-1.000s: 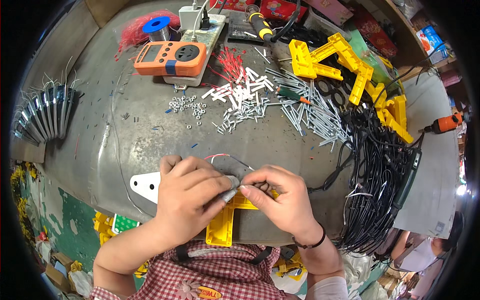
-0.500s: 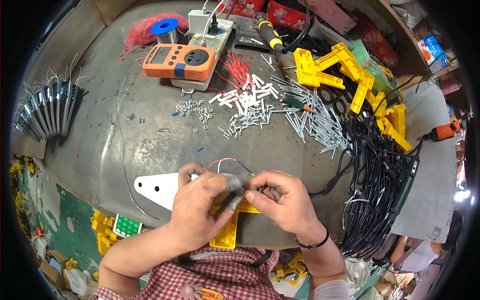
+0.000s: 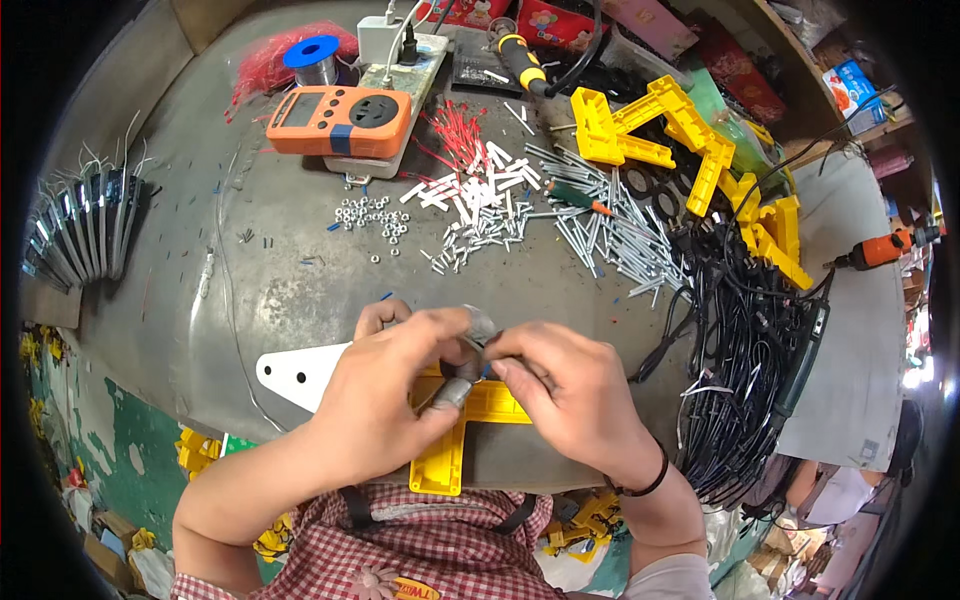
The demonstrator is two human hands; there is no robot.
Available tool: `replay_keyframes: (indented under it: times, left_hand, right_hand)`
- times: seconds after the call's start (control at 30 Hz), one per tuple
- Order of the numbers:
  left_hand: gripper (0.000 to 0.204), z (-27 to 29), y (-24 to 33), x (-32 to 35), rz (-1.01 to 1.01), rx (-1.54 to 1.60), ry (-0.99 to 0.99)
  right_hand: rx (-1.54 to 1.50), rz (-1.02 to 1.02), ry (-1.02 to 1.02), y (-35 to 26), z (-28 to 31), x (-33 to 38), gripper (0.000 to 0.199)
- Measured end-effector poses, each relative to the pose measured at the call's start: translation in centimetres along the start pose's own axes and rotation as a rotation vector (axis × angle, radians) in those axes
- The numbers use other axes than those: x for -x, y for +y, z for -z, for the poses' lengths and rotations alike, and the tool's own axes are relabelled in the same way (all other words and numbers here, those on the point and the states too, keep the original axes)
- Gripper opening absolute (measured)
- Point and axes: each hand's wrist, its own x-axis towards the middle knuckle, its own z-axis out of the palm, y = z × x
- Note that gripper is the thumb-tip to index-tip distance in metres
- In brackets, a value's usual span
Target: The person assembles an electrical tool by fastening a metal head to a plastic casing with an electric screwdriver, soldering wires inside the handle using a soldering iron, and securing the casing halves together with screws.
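My left hand [image 3: 395,395] and my right hand [image 3: 570,395] meet over a yellow T-shaped plastic part [image 3: 452,440] lying at the near edge of the grey metal bench [image 3: 300,280]. The fingertips of both hands, some wrapped in grey tape, pinch a small piece [image 3: 478,352] above the yellow part; what it is cannot be made out. A white plate with holes [image 3: 300,375] lies just left of my left hand.
Farther back lie small nuts [image 3: 370,215], white and red wire pieces [image 3: 470,190], long screws [image 3: 620,235], an orange meter [image 3: 340,120] on a power strip, a blue solder spool [image 3: 312,55], yellow brackets [image 3: 690,150] and black cables [image 3: 750,340] at right. Metal pieces [image 3: 85,235] stand at left.
The view has shifted a little, so the bench things sit higher. Both hands stay together over the yellow part; the red wire loop seen above the fingers earlier is no longer visible.
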Motion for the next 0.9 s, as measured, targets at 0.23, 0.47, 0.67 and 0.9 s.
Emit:
replay_keyframes:
  times: [0.23,0.47,0.67,0.9]
  left_hand:
    - [0.051,-0.7,0.0,0.6,0.286,0.360,0.022]
    - [0.052,-1.1,-0.9,0.9,-0.037,0.017,0.161]
    - [0.044,-0.7,-0.3,1.2,0.203,0.236,0.214]
    - [0.038,3.9,-1.3,5.6,-0.050,-0.246,0.212]
  right_hand:
    - [-0.063,0.106,-0.006,0.9,-0.5,0.0,0.012]
    - [-0.372,-0.247,-0.230,0.4,-0.9,-1.1,0.021]
    - [0.371,0.352,0.098,-0.1,-1.4,-0.5,0.015]
    - [0.031,0.143,0.022,0.4,-0.9,-0.5,0.008]
